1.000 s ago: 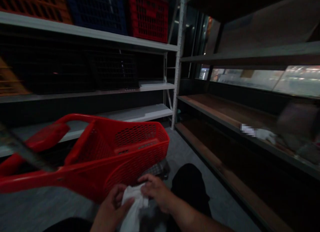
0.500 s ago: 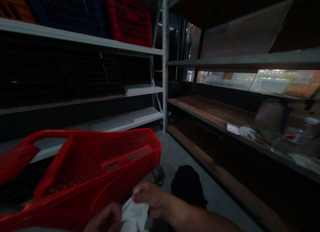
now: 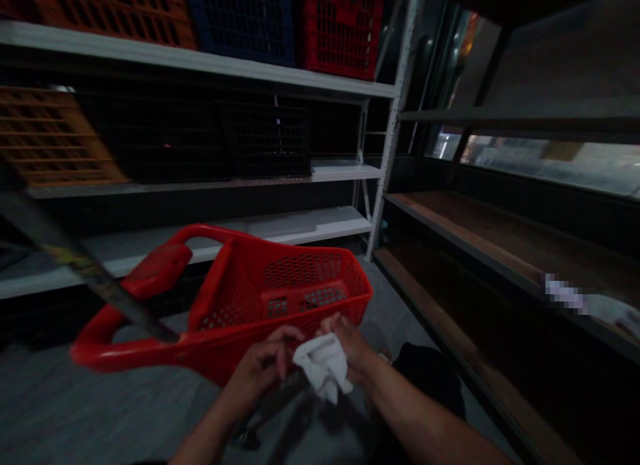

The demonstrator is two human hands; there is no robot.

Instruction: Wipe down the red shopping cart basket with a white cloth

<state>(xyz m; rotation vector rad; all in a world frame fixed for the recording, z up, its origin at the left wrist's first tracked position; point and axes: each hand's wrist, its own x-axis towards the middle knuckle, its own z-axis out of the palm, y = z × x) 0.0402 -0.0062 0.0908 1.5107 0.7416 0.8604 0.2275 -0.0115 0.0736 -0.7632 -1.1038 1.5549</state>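
My right hand [image 3: 353, 348] is closed on a crumpled white cloth [image 3: 324, 370] held low in the middle of the view. My left hand [image 3: 260, 371] is beside it with fingers curled, its fingertips close to the cloth's left edge; whether it grips the cloth is unclear. Both hands hover just in front of a red plastic shopping basket [image 3: 280, 305] that lies tilted on the grey floor, its handle [image 3: 150, 285] to the left. A dark object lies under my hands, too dim to name.
White metal shelving [image 3: 200, 58] on the left holds orange [image 3: 55, 138], blue, red and black crates. Brown wooden shelves [image 3: 475, 231] run along the right, with something white [image 3: 610, 311] on one. A dark pole [image 3: 85, 271] crosses diagonally at the left. My dark-clothed knee [image 3: 430, 378] is at the lower right.
The view swung left and then back right. My hands rose with the white cloth, which is now bunched in my right hand, and my left hand has shifted off to its side.
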